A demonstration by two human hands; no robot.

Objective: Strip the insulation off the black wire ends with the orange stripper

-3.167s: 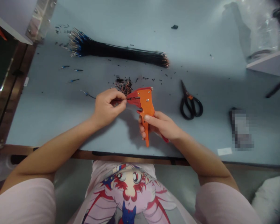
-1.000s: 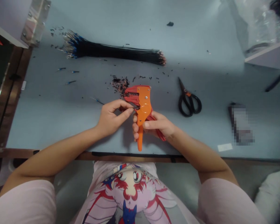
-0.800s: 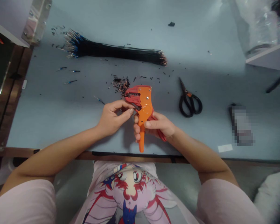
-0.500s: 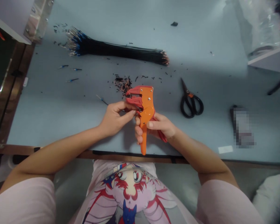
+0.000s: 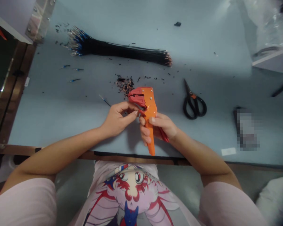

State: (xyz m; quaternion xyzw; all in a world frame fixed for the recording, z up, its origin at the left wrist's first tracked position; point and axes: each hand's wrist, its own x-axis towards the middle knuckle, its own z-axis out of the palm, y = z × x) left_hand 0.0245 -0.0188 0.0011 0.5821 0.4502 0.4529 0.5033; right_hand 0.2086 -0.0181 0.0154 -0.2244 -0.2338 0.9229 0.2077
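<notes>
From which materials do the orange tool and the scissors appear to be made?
Orange tool: painted metal or hard plastic, judging by its smooth sheen; I cannot tell which.
Scissors: probably metal blades, dark and narrowing to a point; smooth black handles, perhaps plastic.

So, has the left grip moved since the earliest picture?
Yes. Judged against the black wire bundle on the worktop, the left grip has shifted rightward and toward the person's body.

Your table (image 5: 214,40) holds a wire bundle (image 5: 122,50), blue end (image 5: 79,40) toward the left edge, with scissors (image 5: 192,95) nearer the front edge.
</notes>
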